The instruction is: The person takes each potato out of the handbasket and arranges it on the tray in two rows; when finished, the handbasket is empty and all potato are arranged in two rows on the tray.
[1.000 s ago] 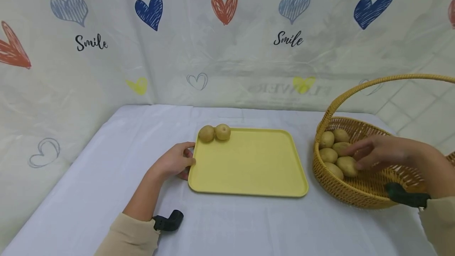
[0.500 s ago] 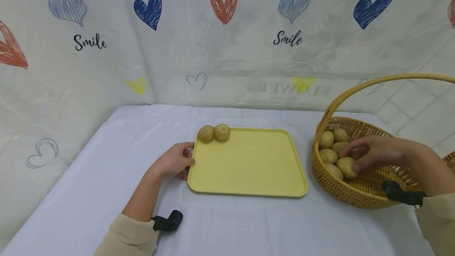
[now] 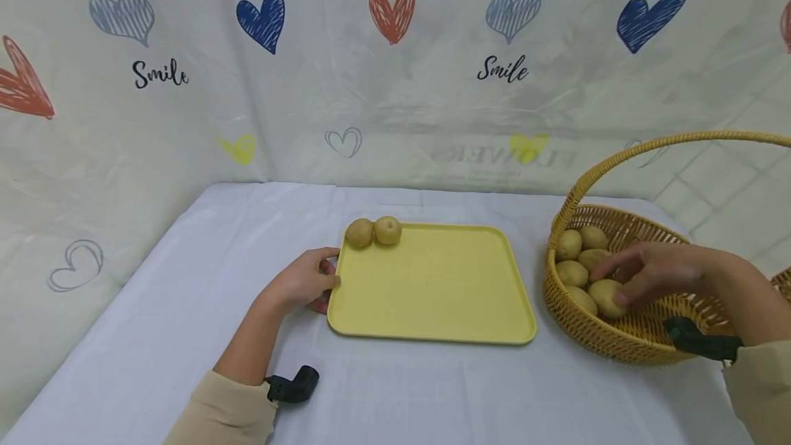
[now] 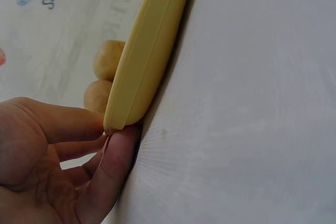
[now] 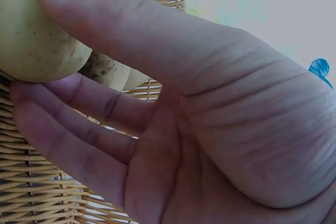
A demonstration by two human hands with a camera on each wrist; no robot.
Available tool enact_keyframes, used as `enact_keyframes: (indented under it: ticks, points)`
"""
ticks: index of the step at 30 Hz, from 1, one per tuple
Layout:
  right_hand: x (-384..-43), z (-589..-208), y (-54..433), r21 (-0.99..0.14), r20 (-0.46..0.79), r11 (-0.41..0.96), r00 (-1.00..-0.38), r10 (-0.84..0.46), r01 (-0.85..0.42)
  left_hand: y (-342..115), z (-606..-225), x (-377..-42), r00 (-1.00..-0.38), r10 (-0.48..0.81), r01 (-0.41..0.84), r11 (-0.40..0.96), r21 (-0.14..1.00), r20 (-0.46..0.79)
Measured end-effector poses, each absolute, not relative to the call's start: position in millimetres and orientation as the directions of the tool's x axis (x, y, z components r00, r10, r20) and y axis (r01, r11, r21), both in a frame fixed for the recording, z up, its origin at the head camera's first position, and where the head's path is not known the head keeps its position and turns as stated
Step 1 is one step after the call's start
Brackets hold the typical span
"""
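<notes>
My left hand (image 3: 304,280) grips the left rim of a yellow tray (image 3: 432,280); in the left wrist view the thumb (image 4: 76,124) lies at the upper edge and a finger sits under it. Two potatoes (image 3: 388,231) rest side by side in the tray's far left corner. Inside the wicker basket (image 3: 571,318) at right, my right hand (image 3: 664,270) holds a potato (image 3: 605,297), thumb on its near side. The right wrist view shows this potato (image 5: 31,35) between the thumb (image 5: 105,19) and curled fingers. Several more potatoes (image 3: 571,273) lie along the basket's left side.
The basket's tall arched handle (image 3: 680,137) rises over the right arm. A white cloth (image 3: 402,390) covers the table, and a white curtain with printed hearts (image 3: 389,88) hangs behind it.
My right hand has reached slightly lower and closed its thumb and fingers about the front potato, which has shifted slightly. The left hand and tray stay as they were.
</notes>
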State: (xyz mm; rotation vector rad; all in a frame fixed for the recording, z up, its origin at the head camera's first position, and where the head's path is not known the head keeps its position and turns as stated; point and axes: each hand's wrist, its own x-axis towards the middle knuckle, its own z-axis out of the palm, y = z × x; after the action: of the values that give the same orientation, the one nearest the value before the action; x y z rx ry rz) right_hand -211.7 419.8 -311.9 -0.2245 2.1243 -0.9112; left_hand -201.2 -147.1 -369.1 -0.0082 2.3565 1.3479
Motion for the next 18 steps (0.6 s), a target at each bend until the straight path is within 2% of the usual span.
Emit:
enact_keyframes:
  ticks: [8,18]
  points:
    - [-210.7,-308.8,419.3,-0.636,-0.615,0.762,-0.676,-0.406,0.121,-147.8,-370.1,-200.7,-0.915,0.201,-0.202,0.523,0.828,-0.351]
    - [-207.5,-313.4,423.0,-0.678,-0.616,0.72,-0.649,-0.446,0.149,-147.6,-371.4,-201.9,-0.914,0.198,-0.203,0.528,0.824,-0.353]
